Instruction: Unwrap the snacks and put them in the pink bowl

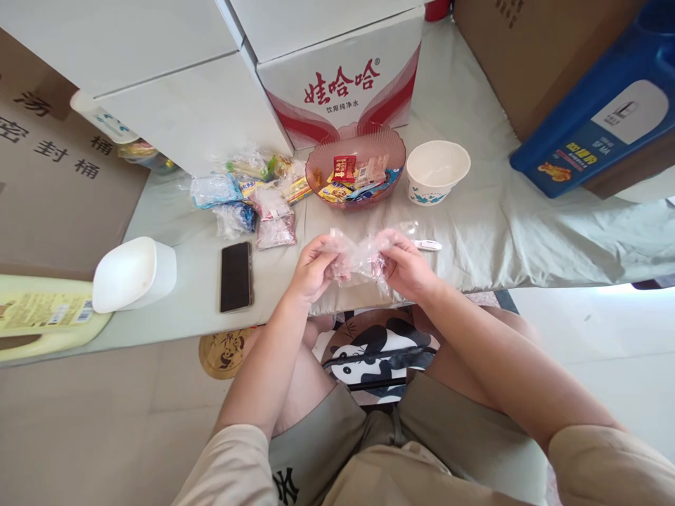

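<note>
Between my hands a crumpled clear plastic bag (361,258) is stretched above the table's front edge. My left hand (315,266) pinches its left side, and my right hand (407,263) grips its right side. A white utility knife (428,245) lies just beyond my right fingers. Behind the bag stands a pink ribbed bowl (321,184) holding several small snack packets. To its right is a white paper bowl (435,172) with a blue pattern, its inside looking bare. Left of the pink bowl lies a pile of wrapped snack packets (274,211).
A black phone (235,277) lies left of my hands, with a white plastic tub (136,274) and a yellow jug (47,313) farther left. White cartons (345,84) stand along the back. A blue jug (590,119) leans at the right beside a brown carton (543,56).
</note>
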`<state>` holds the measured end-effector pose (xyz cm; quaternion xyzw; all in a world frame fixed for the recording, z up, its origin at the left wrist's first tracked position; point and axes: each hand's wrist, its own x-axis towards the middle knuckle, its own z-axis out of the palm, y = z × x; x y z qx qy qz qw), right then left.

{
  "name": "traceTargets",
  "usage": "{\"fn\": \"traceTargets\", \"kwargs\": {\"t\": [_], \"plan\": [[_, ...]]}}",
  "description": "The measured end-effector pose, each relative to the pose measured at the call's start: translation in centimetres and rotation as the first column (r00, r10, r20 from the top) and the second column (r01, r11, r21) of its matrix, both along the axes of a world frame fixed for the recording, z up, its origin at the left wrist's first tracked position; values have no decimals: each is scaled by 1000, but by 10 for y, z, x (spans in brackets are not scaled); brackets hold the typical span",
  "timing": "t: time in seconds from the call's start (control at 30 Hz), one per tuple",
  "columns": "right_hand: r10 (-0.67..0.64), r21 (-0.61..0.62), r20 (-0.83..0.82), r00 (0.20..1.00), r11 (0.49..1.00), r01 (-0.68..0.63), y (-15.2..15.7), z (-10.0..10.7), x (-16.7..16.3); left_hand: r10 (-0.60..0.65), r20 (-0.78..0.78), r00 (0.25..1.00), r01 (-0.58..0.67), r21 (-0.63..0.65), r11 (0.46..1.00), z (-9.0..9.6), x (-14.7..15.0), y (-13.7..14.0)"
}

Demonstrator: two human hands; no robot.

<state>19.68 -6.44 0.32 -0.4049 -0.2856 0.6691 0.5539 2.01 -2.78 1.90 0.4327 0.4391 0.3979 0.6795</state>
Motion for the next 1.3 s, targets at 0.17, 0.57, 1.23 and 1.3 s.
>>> {"fn": "traceTargets", "kwargs": {"t": [0.17,0.57,1.23,1.3], "plan": [[119,37,-26,993,992,-118,0,9,11,-57,53,997,61,-68,996,5,-9,8],[42,26,347,937,998,-54,2,-9,9,155,-273,949,-55,341,938,-11,-18,16],[-48,233,603,796,965,-119,-3,-5,7,17,-492,870,246,464,851,-16,-9,5],[85,247,543,836,934,-256,-4,-4,5,-139,-471,871,341,377,861,-16,-5,2]]}}
